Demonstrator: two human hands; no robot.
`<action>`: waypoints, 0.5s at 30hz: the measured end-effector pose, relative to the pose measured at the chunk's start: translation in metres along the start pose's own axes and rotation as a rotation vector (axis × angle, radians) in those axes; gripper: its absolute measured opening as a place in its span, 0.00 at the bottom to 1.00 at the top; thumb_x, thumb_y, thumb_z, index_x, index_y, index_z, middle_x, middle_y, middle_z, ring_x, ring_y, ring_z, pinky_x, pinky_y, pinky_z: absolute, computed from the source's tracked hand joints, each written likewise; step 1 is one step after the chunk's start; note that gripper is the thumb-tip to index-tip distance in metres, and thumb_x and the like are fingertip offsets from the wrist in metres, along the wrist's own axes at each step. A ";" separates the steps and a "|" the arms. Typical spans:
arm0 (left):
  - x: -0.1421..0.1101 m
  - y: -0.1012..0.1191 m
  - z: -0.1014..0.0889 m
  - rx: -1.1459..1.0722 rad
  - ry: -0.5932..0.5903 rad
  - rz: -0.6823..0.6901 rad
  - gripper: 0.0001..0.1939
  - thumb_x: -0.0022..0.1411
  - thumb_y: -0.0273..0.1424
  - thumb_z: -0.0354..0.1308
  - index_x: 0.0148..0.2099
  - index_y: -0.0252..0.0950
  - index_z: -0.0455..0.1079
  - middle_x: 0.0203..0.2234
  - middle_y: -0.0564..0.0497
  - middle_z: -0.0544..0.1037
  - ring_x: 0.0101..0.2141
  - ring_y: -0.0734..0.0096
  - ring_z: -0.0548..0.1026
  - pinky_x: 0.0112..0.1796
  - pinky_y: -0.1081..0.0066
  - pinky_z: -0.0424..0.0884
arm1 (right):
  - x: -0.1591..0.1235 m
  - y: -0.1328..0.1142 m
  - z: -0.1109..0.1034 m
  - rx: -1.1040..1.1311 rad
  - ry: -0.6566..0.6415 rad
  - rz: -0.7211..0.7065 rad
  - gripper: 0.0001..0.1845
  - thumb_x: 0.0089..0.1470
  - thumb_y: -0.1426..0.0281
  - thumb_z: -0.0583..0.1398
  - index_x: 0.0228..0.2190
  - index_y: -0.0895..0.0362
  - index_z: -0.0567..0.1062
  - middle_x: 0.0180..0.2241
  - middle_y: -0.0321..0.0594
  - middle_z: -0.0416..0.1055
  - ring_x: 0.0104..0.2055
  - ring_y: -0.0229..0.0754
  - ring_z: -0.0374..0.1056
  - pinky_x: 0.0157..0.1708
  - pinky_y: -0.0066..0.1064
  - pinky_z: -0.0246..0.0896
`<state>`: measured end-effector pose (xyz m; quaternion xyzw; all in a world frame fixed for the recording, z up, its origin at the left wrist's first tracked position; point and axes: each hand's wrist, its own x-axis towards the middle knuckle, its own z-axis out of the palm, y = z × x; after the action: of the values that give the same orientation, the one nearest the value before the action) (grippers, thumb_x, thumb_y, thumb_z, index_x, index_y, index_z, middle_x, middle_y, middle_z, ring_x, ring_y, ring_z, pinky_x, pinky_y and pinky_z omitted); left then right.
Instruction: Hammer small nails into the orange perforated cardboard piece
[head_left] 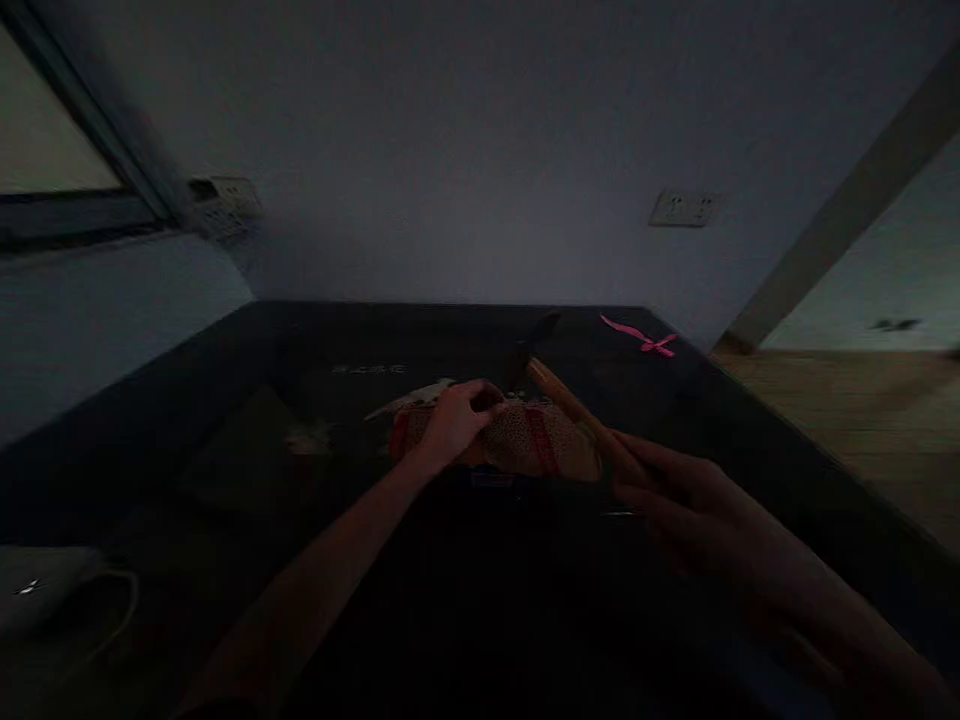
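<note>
The picture is very dark. My right hand [690, 500] is closed around the wooden handle of a hammer [574, 405], whose dark head stands over the far edge of a patterned brown bundle [517, 440] with red bands. My left hand [461, 415] rests on that bundle, left of the hammer head. Its thumb and forefinger curl into a pinch; what is between them, if anything, is too small and dim to make out. A pale, flat piece [412, 400] sticks out behind the bundle on the left.
The dark table [450, 340] meets a wall at the back. On its far right lies a pink ribbon [637, 335]. A small pale item [307, 440] lies left of the bundle. At the left front is a white box [45, 580] with a cable.
</note>
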<state>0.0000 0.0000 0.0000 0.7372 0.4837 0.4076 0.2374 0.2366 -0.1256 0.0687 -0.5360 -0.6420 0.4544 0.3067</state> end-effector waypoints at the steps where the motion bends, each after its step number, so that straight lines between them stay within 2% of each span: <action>1: 0.000 0.000 0.000 -0.004 0.003 0.001 0.03 0.56 0.28 0.62 0.34 0.33 0.74 0.29 0.50 0.79 0.32 0.68 0.76 0.35 0.72 0.70 | -0.001 0.000 0.000 0.003 -0.001 -0.003 0.30 0.56 0.64 0.58 0.59 0.54 0.63 0.33 0.37 0.75 0.42 0.51 0.72 0.38 0.37 0.71; 4: 0.001 -0.001 0.000 -0.007 0.001 0.000 0.03 0.55 0.27 0.62 0.34 0.34 0.74 0.29 0.51 0.79 0.32 0.68 0.76 0.35 0.72 0.70 | -0.001 0.001 0.001 -0.017 -0.011 -0.013 0.30 0.56 0.63 0.58 0.60 0.54 0.63 0.34 0.38 0.76 0.40 0.50 0.73 0.36 0.36 0.72; 8: 0.001 -0.004 0.001 0.012 -0.021 -0.014 0.04 0.55 0.26 0.62 0.36 0.33 0.74 0.30 0.50 0.80 0.32 0.67 0.76 0.35 0.71 0.70 | 0.001 -0.002 0.001 -0.096 -0.029 -0.025 0.28 0.55 0.64 0.59 0.57 0.54 0.67 0.32 0.38 0.76 0.37 0.49 0.73 0.32 0.34 0.73; 12: 0.001 -0.007 0.002 0.004 -0.023 -0.005 0.04 0.55 0.26 0.62 0.35 0.34 0.74 0.30 0.50 0.79 0.32 0.68 0.76 0.36 0.71 0.70 | 0.001 -0.003 0.002 -0.092 0.021 -0.031 0.29 0.54 0.64 0.59 0.57 0.53 0.67 0.25 0.35 0.74 0.26 0.43 0.72 0.25 0.32 0.72; 15: 0.001 -0.010 0.003 0.006 -0.017 -0.004 0.04 0.56 0.26 0.62 0.36 0.34 0.74 0.30 0.50 0.80 0.32 0.68 0.76 0.35 0.71 0.70 | 0.000 -0.001 0.003 -0.114 0.025 -0.028 0.28 0.53 0.64 0.59 0.56 0.53 0.68 0.21 0.32 0.71 0.17 0.38 0.67 0.17 0.28 0.67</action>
<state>-0.0027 0.0048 -0.0090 0.7404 0.4845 0.3992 0.2402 0.2333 -0.1260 0.0683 -0.5491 -0.6706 0.4058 0.2900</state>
